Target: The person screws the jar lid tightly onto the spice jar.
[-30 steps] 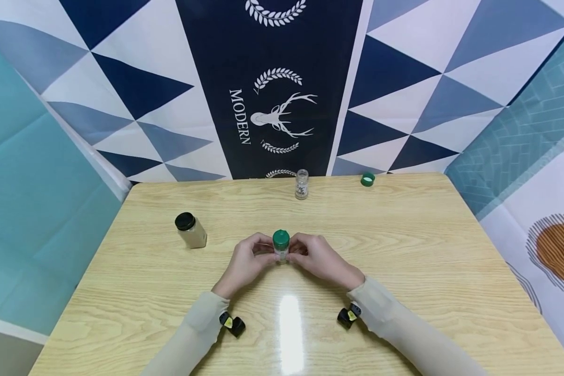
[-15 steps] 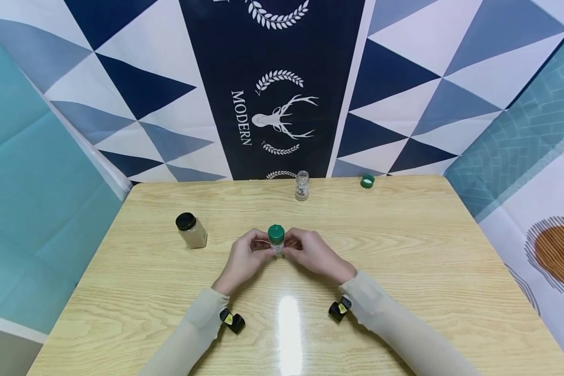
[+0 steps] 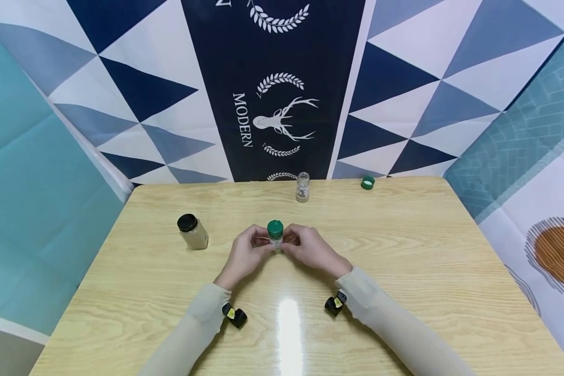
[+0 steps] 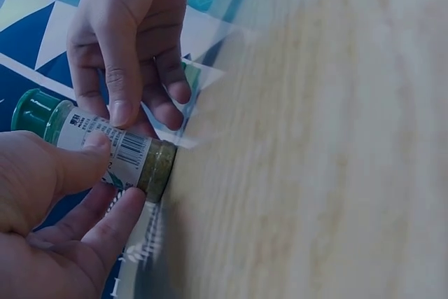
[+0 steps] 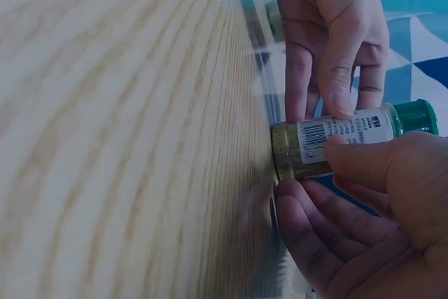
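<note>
A small spice jar (image 3: 275, 243) with a green cap stands upright near the middle of the table in the head view, its base at the tabletop. Both wrist views show its white barcode label and greenish-brown contents low in the clear body. My left hand (image 3: 245, 255) pinches the jar from the left, thumb on the label in the left wrist view. From the other side, my right hand (image 3: 314, 251) pinches it too, its thumb across the label (image 5: 360, 127) in the right wrist view. The fingers behind the jar are partly hidden.
A black-lidded jar (image 3: 195, 234) with pale contents stands to the left. Near the back edge are an uncapped clear glass jar (image 3: 303, 189) and, farther right, a loose green cap (image 3: 367, 183). Patterned cloth (image 3: 291, 94) hangs behind the wooden table (image 3: 404, 250).
Both hands and the spice jar between them have moved a little away from the person and slightly left. The other jars and the loose cap have stayed in place.
</note>
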Action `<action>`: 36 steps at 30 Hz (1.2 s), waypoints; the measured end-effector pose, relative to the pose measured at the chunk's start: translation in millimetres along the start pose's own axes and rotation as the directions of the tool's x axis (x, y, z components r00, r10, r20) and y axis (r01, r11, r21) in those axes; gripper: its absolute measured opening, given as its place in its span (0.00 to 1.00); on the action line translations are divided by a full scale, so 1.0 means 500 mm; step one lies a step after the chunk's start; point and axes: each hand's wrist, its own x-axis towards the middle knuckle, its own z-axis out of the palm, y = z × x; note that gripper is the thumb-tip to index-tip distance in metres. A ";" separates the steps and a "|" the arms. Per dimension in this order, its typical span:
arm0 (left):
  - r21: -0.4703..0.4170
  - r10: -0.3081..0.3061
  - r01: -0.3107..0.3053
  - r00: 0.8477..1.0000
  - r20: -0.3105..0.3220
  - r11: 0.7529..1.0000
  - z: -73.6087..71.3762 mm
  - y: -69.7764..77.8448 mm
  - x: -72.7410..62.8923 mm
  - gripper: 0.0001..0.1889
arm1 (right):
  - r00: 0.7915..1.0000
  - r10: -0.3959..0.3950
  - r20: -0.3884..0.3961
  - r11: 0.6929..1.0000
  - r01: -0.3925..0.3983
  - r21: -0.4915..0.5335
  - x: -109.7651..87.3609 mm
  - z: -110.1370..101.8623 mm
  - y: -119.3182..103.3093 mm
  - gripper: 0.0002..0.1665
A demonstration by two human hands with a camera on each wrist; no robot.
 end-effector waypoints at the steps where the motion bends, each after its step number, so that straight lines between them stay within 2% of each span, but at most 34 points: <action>1: -0.002 -0.006 0.006 1.000 0.001 1.000 0.000 0.000 0.001 0.14 | 1.000 0.004 -0.001 1.000 -0.004 -0.005 0.001 0.001 0.001 0.11; 10: 0.005 -0.027 0.027 1.000 0.007 1.000 -0.003 -0.004 0.015 0.15 | 1.000 0.018 0.000 0.999 -0.018 -0.027 0.016 0.003 0.003 0.12; 17: 0.028 -0.007 0.007 1.000 -0.006 1.000 -0.004 -0.008 0.030 0.15 | 1.000 0.001 -0.021 0.999 -0.002 -0.037 0.032 0.001 0.002 0.11; 29: 0.049 -0.024 0.024 1.000 -0.004 0.998 -0.008 -0.004 0.047 0.15 | 1.000 0.017 0.000 0.997 -0.017 -0.070 0.058 -0.008 0.002 0.11; 36: 0.079 -0.020 0.020 1.000 -0.008 0.997 -0.015 -0.010 0.058 0.16 | 1.000 0.008 0.005 0.998 -0.008 -0.056 0.072 -0.008 0.003 0.11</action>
